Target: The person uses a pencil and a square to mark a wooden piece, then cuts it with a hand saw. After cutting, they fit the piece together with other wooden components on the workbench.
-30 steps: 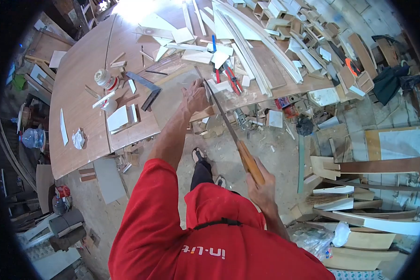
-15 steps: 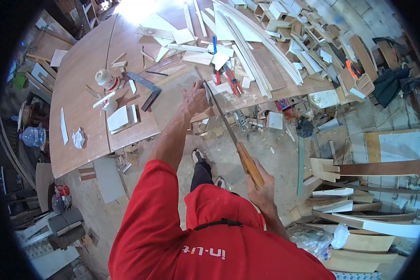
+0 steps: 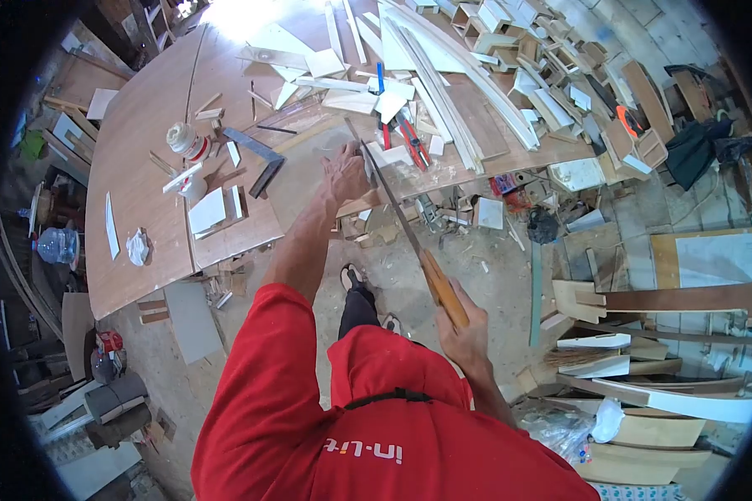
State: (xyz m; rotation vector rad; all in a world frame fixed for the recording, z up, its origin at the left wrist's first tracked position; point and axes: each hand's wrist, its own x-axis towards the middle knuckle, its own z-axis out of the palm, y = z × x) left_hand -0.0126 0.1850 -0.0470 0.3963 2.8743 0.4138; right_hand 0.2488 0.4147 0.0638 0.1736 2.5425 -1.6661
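While right hand [image 3: 466, 332] fingers grip handsaw [image 3: 401, 221], left hand [image 3: 347, 174] fingers spread beside blade.

Handsaw across a thin board at the counter edge

The handsaw [image 3: 401, 221] has a long, narrow metal blade and an orange-brown wooden handle (the handle end sits low, toward the person); it slants up to the pale, flat board [image 3: 309, 167]. The board lies flat on the counter [image 3: 142, 150], its near end overhanging the edge, with the blade crossing its right side by a light wooden block.
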